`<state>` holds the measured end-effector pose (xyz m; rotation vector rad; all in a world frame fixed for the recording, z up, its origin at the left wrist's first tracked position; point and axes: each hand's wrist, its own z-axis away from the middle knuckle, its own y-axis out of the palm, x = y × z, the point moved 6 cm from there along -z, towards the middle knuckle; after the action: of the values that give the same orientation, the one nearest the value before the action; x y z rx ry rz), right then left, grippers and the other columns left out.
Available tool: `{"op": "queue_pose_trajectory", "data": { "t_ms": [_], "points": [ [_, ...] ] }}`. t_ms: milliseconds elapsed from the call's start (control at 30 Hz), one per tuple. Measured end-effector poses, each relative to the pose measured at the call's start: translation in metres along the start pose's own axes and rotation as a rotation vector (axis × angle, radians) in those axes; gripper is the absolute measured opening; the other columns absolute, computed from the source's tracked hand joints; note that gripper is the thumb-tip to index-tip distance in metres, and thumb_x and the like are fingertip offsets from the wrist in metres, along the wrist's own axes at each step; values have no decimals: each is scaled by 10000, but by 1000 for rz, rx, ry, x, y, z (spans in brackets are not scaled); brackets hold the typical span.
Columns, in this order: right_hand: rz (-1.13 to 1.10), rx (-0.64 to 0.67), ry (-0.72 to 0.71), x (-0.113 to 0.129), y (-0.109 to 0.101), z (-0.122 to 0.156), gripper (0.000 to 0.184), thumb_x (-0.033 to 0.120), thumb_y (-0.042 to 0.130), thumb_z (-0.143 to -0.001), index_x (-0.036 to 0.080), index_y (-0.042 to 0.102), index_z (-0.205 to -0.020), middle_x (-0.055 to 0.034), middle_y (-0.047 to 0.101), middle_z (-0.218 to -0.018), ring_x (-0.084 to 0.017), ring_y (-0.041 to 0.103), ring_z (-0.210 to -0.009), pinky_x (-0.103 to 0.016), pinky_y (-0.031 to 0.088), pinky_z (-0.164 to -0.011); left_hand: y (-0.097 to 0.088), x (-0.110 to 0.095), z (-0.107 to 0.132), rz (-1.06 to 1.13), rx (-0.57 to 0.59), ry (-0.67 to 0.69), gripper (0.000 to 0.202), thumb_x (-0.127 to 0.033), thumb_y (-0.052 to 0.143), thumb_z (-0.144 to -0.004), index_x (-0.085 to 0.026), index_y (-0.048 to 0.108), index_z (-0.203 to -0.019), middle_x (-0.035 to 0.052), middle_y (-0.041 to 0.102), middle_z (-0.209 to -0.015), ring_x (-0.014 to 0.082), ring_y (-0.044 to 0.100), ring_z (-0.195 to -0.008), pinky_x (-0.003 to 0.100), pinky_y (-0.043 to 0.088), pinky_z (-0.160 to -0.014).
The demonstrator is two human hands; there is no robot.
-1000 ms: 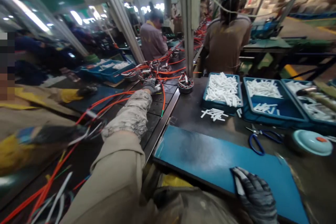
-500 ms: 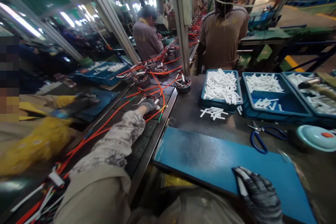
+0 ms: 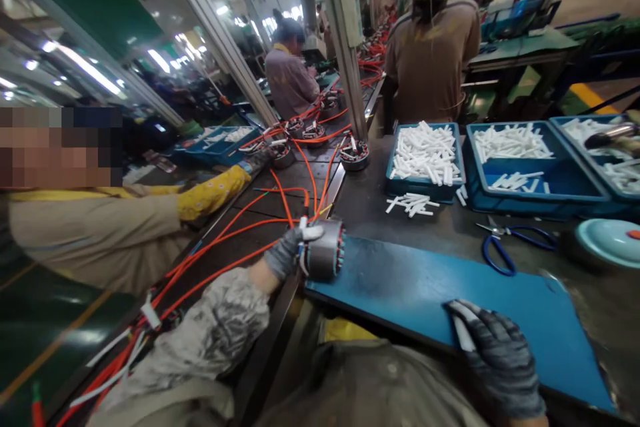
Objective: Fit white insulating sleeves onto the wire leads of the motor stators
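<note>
My left hand [image 3: 286,252], in a grey glove with a white-covered thumb, grips a motor stator [image 3: 324,250] by its rim. The stator is tipped on its side, over the left end of a blue mat [image 3: 400,283]. Orange leads [image 3: 289,197] lie just beyond it. My right hand [image 3: 495,350], gloved in grey and black, rests on the mat's near right part with its fingers loosely bent. I see nothing held in it, though its palm side is hidden. Blue-handled cutters [image 3: 497,250] lie beyond the mat.
Blue bins [image 3: 425,187] of short white tubes stand along the back, with loose tubes [image 3: 413,204] in front. A light-blue lidded bowl [image 3: 607,240] sits at right. More stators [image 3: 354,155] and leads line the track. A co-worker's yellow sleeve [image 3: 215,192] reaches in from the left.
My left hand has drawn back from the track toward the mat with the stator in its grip. The co-worker's arm now reaches farther along the track. My right hand stays on the mat.
</note>
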<state>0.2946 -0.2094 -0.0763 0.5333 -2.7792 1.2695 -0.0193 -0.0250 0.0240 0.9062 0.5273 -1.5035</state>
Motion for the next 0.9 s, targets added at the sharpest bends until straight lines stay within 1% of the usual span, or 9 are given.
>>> {"op": "queue_pose_trajectory", "data": {
  "t_ms": [100, 200, 267, 367, 467, 567, 633, 733, 900],
  "points": [
    [-170, -45, 109, 12, 3, -22, 271, 214, 593, -976, 218, 659, -1239, -81, 752, -1132, -228, 714, -1009, -388, 513, -958, 40, 41, -14, 64, 113, -154, 388, -377, 827, -682, -106, 742, -945, 131, 786, -900, 269, 755, -789, 416, 611, -830],
    [-422, -20, 154, 33, 20, -50, 541, 311, 650, -944, 221, 509, -1458, -150, 621, -1414, -291, 631, -1265, -463, 532, -1036, 89, 58, -22, 127, 235, -141, 349, -414, 805, -737, -131, 719, -922, 105, 771, -887, 220, 749, -793, 346, 604, -827],
    [-552, -22, 155, 40, 32, -65, 708, 378, 686, -920, 227, 404, -1552, -164, 540, -1518, -313, 554, -1375, -502, 510, -1098, 118, 51, -13, 109, 392, -40, 353, -435, 802, -766, -148, 712, -950, 96, 766, -925, 204, 748, -841, 319, 594, -846],
    [-752, -16, 364, 22, 46, -77, 593, 405, 570, -991, 261, 433, -1550, -123, 573, -1509, -283, 572, -1371, -508, 493, -1139, 142, 19, 11, -30, 672, 104, 475, -436, 809, -786, -169, 709, -1165, 131, 756, -1126, 257, 737, -1026, 383, 573, -957],
    [-868, 21, 499, 3, 48, -87, 444, 406, 478, -1030, 274, 586, -1440, -84, 666, -1413, -255, 640, -1295, -474, 515, -1130, 144, -34, 3, -306, 741, 428, 611, -391, 814, -805, -239, 630, -1367, 113, 700, -1318, 289, 680, -1192, 437, 511, -1075],
    [-906, 52, 555, -5, 43, -100, 412, 442, 521, -1004, 267, 668, -1348, -68, 707, -1351, -253, 661, -1264, -466, 509, -1139, 145, -67, -45, -668, 621, 750, 674, -421, 876, -699, -227, 674, -1312, 102, 643, -1420, 323, 552, -1365, 438, 427, -1165],
    [-899, 56, 567, -7, 40, -106, 406, 468, 542, -987, 265, 702, -1300, -70, 727, -1313, -269, 674, -1244, -492, 499, -1148, 146, -59, -85, -880, 603, 678, 657, -490, 875, -643, -188, 726, -1206, 109, 704, -1312, 338, 594, -1301, 441, 478, -1101],
    [-894, 76, 580, -15, 40, -106, 404, 507, 580, -960, 274, 736, -1250, -75, 737, -1289, -304, 668, -1255, -537, 462, -1177, 132, -28, -122, -1086, 577, 475, 567, -602, 818, -645, -156, 768, -991, 72, 773, -929, 288, 718, -955, 399, 566, -870],
    [-976, 126, 674, -29, 42, -96, 465, 535, 577, -963, 289, 684, -1342, -44, 678, -1395, -277, 592, -1359, -526, 385, -1234, 97, -3, -100, -1076, 388, 538, 510, -646, 727, -748, -172, 703, -937, 28, 735, -843, 211, 689, -830, 330, 554, -778]
  ]
}}
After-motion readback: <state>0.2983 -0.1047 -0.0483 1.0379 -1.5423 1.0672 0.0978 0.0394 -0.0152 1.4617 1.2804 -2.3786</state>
